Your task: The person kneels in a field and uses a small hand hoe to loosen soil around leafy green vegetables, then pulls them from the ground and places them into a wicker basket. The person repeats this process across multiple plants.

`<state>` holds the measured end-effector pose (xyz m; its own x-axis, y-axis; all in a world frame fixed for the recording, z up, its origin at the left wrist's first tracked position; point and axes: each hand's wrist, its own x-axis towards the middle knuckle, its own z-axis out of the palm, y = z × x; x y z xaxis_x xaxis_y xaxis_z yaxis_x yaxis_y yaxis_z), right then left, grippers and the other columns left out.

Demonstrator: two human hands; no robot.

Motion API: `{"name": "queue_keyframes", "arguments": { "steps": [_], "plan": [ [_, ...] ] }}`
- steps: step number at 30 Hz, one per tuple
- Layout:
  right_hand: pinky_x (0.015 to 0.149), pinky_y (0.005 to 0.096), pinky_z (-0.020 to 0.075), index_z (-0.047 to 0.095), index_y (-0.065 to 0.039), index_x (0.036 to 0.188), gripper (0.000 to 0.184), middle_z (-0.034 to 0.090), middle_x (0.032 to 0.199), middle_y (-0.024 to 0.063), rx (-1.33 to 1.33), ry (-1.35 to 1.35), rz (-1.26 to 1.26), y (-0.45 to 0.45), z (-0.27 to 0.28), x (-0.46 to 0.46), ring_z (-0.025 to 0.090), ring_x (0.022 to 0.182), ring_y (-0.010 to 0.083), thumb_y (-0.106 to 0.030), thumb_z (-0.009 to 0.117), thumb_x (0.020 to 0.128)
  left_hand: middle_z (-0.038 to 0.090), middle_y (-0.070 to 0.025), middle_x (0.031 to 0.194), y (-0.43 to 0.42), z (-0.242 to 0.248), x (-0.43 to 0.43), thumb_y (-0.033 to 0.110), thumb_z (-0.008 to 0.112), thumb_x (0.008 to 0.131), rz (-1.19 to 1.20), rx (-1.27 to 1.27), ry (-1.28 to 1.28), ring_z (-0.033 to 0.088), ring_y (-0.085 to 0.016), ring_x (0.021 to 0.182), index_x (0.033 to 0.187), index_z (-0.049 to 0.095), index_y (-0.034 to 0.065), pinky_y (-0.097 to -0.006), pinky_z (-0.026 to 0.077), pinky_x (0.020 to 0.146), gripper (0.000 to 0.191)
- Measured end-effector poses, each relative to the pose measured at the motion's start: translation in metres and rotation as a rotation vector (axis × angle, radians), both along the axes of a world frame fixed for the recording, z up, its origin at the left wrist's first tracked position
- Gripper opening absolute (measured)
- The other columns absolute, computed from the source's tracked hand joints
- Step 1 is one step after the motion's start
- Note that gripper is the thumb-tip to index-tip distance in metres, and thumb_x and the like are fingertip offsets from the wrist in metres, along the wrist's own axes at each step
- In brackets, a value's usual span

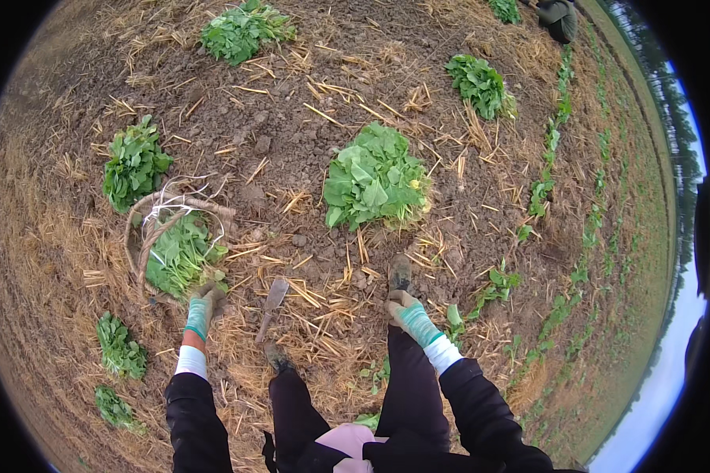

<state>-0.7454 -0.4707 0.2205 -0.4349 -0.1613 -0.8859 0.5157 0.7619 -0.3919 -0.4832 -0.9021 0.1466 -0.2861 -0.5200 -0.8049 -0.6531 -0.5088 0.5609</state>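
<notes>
My left hand (pixel 209 300), in a grey and teal glove, is at the near right edge of a woven basket (pixel 144 248). Its fingers are at the root end of a bundle of leafy green seedlings (pixel 180 251) lying in the basket; whether they grip any is hidden. White cord is tied around the basket's handle (pixel 171 219). My right hand (pixel 407 308), gloved alike, is by my right shoe (pixel 400 273) and trouser leg, its fingers partly curled and nothing visible in them. Between my hands, a hand trowel (pixel 271 308) with a flat metal blade lies on the straw.
A large seedling bundle (pixel 376 177) lies ahead, with another bundle (pixel 135 164) behind the basket. Several more are scattered around. Planted seedlings (pixel 500 284) run in rows on my right. A person (pixel 559 20) is at the far right. Straw (pixel 319 343) covers the soil.
</notes>
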Motion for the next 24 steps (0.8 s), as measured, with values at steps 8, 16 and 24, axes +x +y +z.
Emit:
{"name": "queue_keyframes", "arguments": {
  "steps": [8,16,24],
  "plan": [
    [0.091,0.0342,0.0428,0.050,-0.003,0.126,0.050,0.061,0.113,0.0182,0.190,0.247,0.229,0.056,-0.079,-0.253,0.059,0.104,0.0293,-0.028,0.058,0.084,0.055,-0.0093,0.113,0.258,-0.031,-0.219,0.022,0.060,0.089,0.219,0.718,0.169,0.059,-0.028,0.094,0.123,0.046,0.0117,-0.0467,0.050,0.081,0.038],
    [0.100,0.0335,0.0392,0.038,-0.002,0.137,0.068,0.054,0.128,0.0190,0.064,0.397,0.409,-0.001,-0.176,-0.400,0.054,0.116,0.0291,-0.044,0.054,0.086,0.036,-0.0024,0.144,0.322,-0.163,-0.390,0.034,0.053,0.094,0.310,0.657,0.221,0.037,-0.025,0.128,0.140,0.035,0.0157,-0.0432,0.036,0.099,0.053],
    [0.109,0.0359,0.0279,0.026,-0.007,0.145,0.076,0.034,0.146,0.0182,0.019,0.229,0.500,-0.044,-0.360,-0.420,0.032,0.135,0.0306,-0.059,0.034,0.090,0.042,-0.0083,0.136,0.329,-0.299,-0.406,0.001,0.059,0.085,-0.650,-0.512,0.324,0.045,-0.022,0.120,0.138,0.035,0.0094,-0.0368,0.038,0.102,0.059]
  ]
}}
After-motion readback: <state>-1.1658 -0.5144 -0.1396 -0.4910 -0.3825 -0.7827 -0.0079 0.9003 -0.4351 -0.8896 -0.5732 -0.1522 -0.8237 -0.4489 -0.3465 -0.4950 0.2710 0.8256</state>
